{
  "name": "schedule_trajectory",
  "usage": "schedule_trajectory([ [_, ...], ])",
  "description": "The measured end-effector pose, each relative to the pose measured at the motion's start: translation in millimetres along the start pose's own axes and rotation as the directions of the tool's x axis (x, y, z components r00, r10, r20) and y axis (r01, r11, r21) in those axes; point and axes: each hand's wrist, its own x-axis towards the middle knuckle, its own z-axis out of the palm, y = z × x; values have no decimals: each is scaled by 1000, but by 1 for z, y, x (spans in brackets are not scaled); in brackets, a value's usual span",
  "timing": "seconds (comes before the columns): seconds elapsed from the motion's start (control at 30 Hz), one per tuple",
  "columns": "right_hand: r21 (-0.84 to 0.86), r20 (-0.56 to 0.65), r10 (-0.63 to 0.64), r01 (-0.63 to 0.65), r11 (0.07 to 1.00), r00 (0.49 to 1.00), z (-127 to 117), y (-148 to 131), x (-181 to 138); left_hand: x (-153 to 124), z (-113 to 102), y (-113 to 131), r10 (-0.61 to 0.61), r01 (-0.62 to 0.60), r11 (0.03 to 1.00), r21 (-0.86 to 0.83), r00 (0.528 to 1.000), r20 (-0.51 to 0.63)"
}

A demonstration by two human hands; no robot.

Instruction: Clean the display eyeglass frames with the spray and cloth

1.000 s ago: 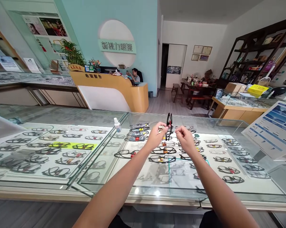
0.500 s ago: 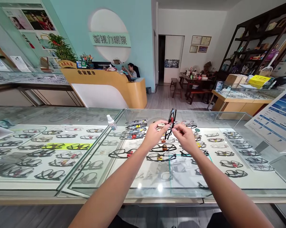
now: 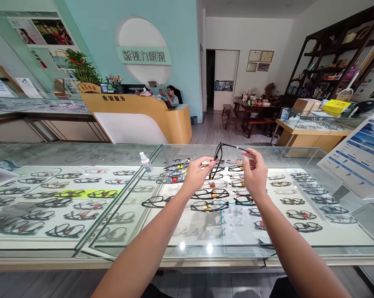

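Note:
A pair of black-framed eyeglasses [image 3: 218,156] is held up above the glass display counter [image 3: 162,251], its front seen nearly edge-on. My left hand [image 3: 196,176] is closed on the front of the frame. A small pale folded piece [image 3: 206,164], perhaps cloth, is also in that hand. One temple arm stretches out to the right, and my right hand [image 3: 255,170] pinches near its tip. Below the hands, several more eyeglasses [image 3: 211,193] with coloured tags lie on the counter; some seem to be on the glass top, others inside.
A white spray bottle [image 3: 145,162] stands on the glass to the left. At the right, a printed sign [image 3: 357,159] leans over the counter. Beyond is a wooden reception desk [image 3: 177,124] with a seated person [image 3: 172,96] behind it.
My right hand has moved right and slightly up, and the temple arm now points out sideways. The glasses have turned, hiding the red tag on them. My left hand has shifted slightly left.

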Motion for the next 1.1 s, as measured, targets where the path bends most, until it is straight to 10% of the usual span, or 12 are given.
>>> schedule_trajectory([
  [0.73, -44, 178, -59, 68, 997, 982, 12, -4, -13, -14, 23, 5, -17, 25, 992, -128, 998, 60],
  [1.1, -348, 235, -164, 240, 906, 958, 11, 12, -7, -2, 7, 5, -132, 66, 945, -319, 973, -188],
])
